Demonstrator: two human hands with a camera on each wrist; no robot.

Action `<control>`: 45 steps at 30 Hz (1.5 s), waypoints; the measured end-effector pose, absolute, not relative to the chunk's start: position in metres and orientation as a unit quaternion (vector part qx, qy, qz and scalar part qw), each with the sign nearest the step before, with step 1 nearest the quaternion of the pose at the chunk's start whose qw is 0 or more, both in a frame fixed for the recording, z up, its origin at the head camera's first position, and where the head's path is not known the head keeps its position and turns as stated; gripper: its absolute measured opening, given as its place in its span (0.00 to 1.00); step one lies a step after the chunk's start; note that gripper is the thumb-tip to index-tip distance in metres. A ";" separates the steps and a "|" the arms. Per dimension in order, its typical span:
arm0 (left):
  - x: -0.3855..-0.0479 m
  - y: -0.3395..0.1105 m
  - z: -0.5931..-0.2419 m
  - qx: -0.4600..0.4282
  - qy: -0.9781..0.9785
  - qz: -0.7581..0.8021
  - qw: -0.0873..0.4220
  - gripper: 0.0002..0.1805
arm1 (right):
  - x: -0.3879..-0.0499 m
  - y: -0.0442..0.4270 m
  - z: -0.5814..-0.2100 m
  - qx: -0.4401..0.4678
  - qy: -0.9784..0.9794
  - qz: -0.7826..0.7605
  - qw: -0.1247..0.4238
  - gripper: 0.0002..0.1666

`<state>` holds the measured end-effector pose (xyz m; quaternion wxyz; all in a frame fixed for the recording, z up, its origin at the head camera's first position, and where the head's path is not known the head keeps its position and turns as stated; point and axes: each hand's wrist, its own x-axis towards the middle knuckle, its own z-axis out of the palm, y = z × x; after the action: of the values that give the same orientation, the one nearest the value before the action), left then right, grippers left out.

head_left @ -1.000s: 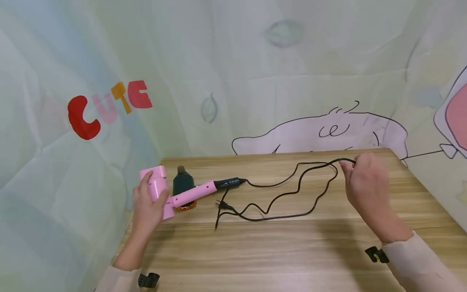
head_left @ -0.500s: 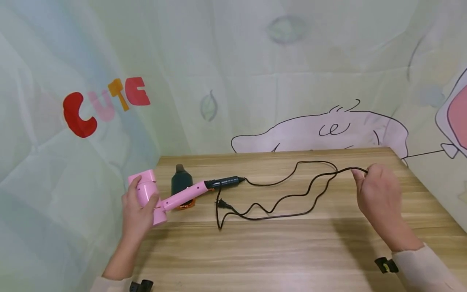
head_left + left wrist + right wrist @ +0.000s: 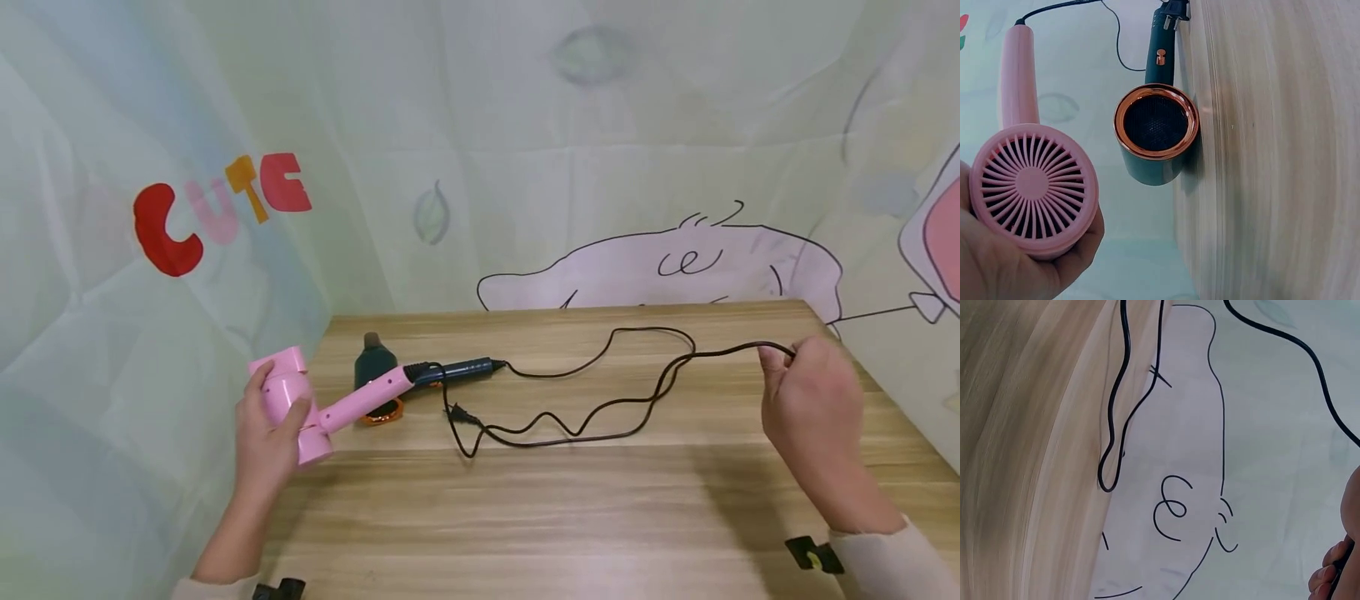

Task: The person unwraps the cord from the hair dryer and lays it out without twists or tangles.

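My left hand [image 3: 262, 442] grips a pink hair dryer [image 3: 367, 398] round its barrel, above the table's left side. The dryer's handle points right, and its round slatted grille [image 3: 1032, 183] shows in the left wrist view. Behind it lies a dark green hair dryer [image 3: 375, 367] with a copper rim [image 3: 1124, 139], partly covered by the pink handle. At the right, my right hand [image 3: 813, 404] holds a black cord [image 3: 731, 351] that stretches leftward. What lies inside that fist is mostly hidden. A black two-pin plug [image 3: 461, 414] is near the green handle.
Loops of black cord [image 3: 577, 373] spread across the back half of the wooden table [image 3: 540, 517]. A printed cloth backdrop [image 3: 465, 108] rises behind the table and along its left side.
My right hand has moved right and slightly toward me, drawing the cord out straighter. My left hand has shifted left with the pink hair dryer, uncovering more of the green one's handle.
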<state>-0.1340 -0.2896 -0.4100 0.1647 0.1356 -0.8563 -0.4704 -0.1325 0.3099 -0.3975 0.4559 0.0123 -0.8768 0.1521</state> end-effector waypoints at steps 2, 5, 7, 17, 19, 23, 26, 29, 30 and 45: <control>-0.133 -0.293 -0.411 0.134 -0.853 -0.478 0.163 0.37 | -0.130 0.312 -0.398 0.009 -0.874 0.155 0.461 0.25; -0.130 -0.299 -0.414 0.135 -0.850 -0.485 0.156 0.37 | -0.127 0.318 -0.398 -0.001 -0.869 0.152 0.470 0.28; -0.128 -0.301 -0.416 0.136 -0.851 -0.485 0.150 0.38 | -0.125 0.324 -0.401 -0.011 -0.870 0.155 0.468 0.30; -0.125 -0.300 -0.420 0.131 -0.856 -0.482 0.134 0.38 | -0.121 0.372 -0.425 -0.136 -0.899 0.180 0.376 0.31; -0.125 -0.299 -0.420 0.133 -0.857 -0.480 0.131 0.38 | -0.120 0.385 -0.428 -0.165 -0.905 0.172 0.352 0.32; -0.125 -0.297 -0.420 0.128 -0.856 -0.483 0.131 0.38 | -0.117 0.407 -0.436 -0.178 -0.911 0.133 0.347 0.34; -0.124 -0.293 -0.421 0.126 -0.857 -0.483 0.126 0.38 | -0.115 0.417 -0.445 -0.151 -0.911 0.079 0.376 0.35; -0.124 -0.287 -0.422 0.120 -0.858 -0.485 0.119 0.38 | -0.112 0.421 -0.452 -0.143 -0.926 0.059 0.346 0.37; -0.125 -0.285 -0.422 0.117 -0.858 -0.485 0.119 0.38 | -0.112 0.421 -0.454 -0.144 -0.932 0.057 0.328 0.37; -0.128 -0.265 -0.419 0.089 -0.853 -0.503 0.107 0.38 | -0.112 0.437 -0.463 -0.135 -0.987 0.057 -0.068 0.17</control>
<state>-0.1279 -0.2648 -0.4192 0.1072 0.0892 -0.8531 -0.5028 -0.1116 0.4367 -0.4631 -0.0680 -0.1345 -0.9869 0.0572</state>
